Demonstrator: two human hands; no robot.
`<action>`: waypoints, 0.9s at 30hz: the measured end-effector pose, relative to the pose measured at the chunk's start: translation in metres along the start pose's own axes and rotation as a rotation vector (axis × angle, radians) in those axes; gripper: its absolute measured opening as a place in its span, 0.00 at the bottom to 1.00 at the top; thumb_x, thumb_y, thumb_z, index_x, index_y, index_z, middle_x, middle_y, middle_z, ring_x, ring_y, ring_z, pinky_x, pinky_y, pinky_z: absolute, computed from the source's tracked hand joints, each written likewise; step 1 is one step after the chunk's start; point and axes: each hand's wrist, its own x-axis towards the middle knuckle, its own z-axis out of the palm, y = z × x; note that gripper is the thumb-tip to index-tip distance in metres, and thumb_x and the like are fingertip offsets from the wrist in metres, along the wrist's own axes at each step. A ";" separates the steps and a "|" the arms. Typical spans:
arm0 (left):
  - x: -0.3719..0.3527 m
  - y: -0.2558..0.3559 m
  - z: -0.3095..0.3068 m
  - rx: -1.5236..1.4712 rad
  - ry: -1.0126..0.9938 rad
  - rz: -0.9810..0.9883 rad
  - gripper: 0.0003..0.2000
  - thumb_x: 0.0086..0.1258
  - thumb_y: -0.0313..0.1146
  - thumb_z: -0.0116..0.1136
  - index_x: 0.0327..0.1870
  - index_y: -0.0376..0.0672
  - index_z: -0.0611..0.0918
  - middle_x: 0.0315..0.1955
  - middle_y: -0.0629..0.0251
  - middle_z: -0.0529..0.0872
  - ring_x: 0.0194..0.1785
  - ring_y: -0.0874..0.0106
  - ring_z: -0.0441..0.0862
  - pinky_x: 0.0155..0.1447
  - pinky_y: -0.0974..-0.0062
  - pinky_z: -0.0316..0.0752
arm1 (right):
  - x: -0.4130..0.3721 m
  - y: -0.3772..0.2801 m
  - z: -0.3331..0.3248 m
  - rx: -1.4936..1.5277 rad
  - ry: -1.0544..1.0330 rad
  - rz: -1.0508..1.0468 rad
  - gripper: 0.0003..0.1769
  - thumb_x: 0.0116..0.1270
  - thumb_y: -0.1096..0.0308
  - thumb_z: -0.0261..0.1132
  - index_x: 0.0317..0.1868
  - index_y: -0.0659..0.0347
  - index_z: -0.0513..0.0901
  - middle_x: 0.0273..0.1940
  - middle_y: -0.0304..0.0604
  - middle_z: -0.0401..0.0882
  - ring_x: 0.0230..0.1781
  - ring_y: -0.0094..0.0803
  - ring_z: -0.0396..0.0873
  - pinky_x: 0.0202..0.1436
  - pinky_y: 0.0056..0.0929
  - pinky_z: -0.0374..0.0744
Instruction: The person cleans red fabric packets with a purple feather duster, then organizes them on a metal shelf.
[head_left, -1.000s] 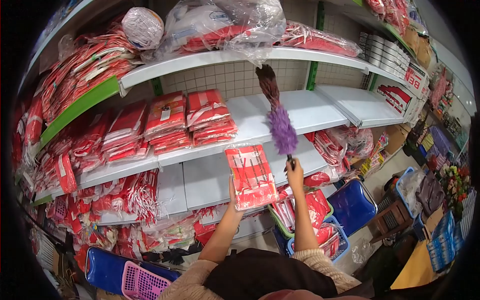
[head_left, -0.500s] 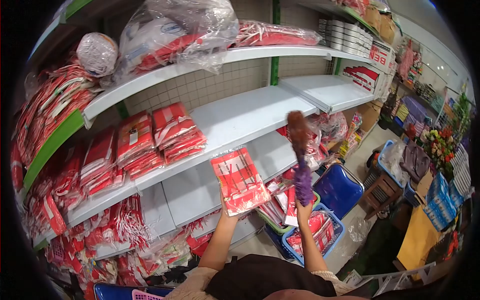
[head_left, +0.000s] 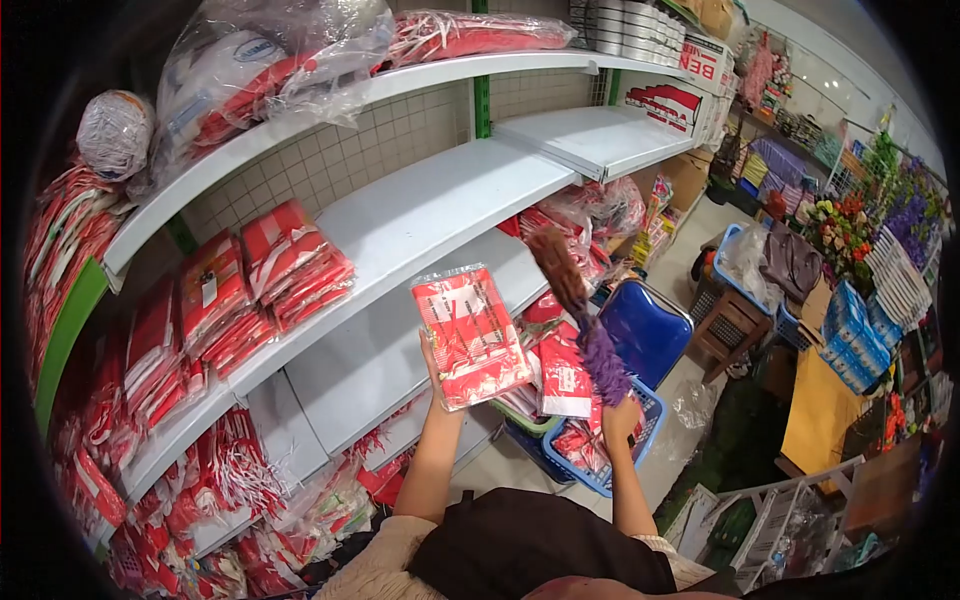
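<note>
My left hand (head_left: 432, 372) grips a flat red-and-white packet (head_left: 474, 335) in clear plastic by its left edge, with most of the fingers hidden behind it. The packet is held up in front of the lower shelf. My right hand (head_left: 622, 418) is wrapped around the lower end of a duster (head_left: 598, 357), purple near the hand and brown at the top. The duster tilts up and to the left, its tip near the shelf edge. Below my right hand stands a blue basket (head_left: 650, 432) with red packets inside.
Stacks of red packets (head_left: 297, 262) sit on the left of the middle shelf (head_left: 440, 205). Plastic-wrapped bundles (head_left: 480, 35) lie on the upper shelf. A blue chair (head_left: 648, 325) stands beyond the baskets. Further right is a wooden stool (head_left: 735, 328).
The view has turned to the right, so the shelves appear further left. The duster has gone from nearly upright to leaning left. The packet stays in my left hand.
</note>
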 end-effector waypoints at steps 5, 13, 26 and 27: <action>-0.003 -0.015 -0.004 -0.010 0.032 0.027 0.30 0.69 0.57 0.37 0.61 0.41 0.68 0.54 0.54 0.75 0.53 0.57 0.75 0.58 0.56 0.70 | 0.002 0.006 -0.028 0.155 0.046 -0.331 0.13 0.56 0.59 0.60 0.28 0.62 0.81 0.23 0.54 0.77 0.23 0.53 0.76 0.26 0.46 0.71; -0.005 -0.018 0.008 -0.051 -0.028 -0.138 0.32 0.66 0.59 0.41 0.62 0.42 0.67 0.56 0.56 0.73 0.55 0.59 0.74 0.59 0.56 0.70 | -0.009 0.002 -0.020 0.013 -0.050 0.041 0.15 0.57 0.62 0.58 0.41 0.62 0.81 0.36 0.54 0.80 0.37 0.50 0.79 0.41 0.40 0.75; -0.001 -0.023 -0.018 0.064 0.092 -0.116 0.29 0.68 0.57 0.41 0.58 0.39 0.69 0.49 0.58 0.78 0.50 0.63 0.77 0.55 0.62 0.73 | -0.001 -0.028 -0.034 0.000 -0.010 -0.046 0.14 0.54 0.61 0.61 0.35 0.62 0.81 0.29 0.57 0.79 0.30 0.53 0.77 0.34 0.45 0.74; 0.000 -0.022 -0.018 0.045 0.071 -0.127 0.29 0.68 0.57 0.41 0.58 0.39 0.69 0.50 0.58 0.77 0.50 0.63 0.77 0.55 0.61 0.73 | -0.001 -0.033 -0.034 0.030 0.048 -0.047 0.14 0.54 0.59 0.61 0.32 0.62 0.81 0.26 0.56 0.78 0.28 0.53 0.78 0.32 0.46 0.74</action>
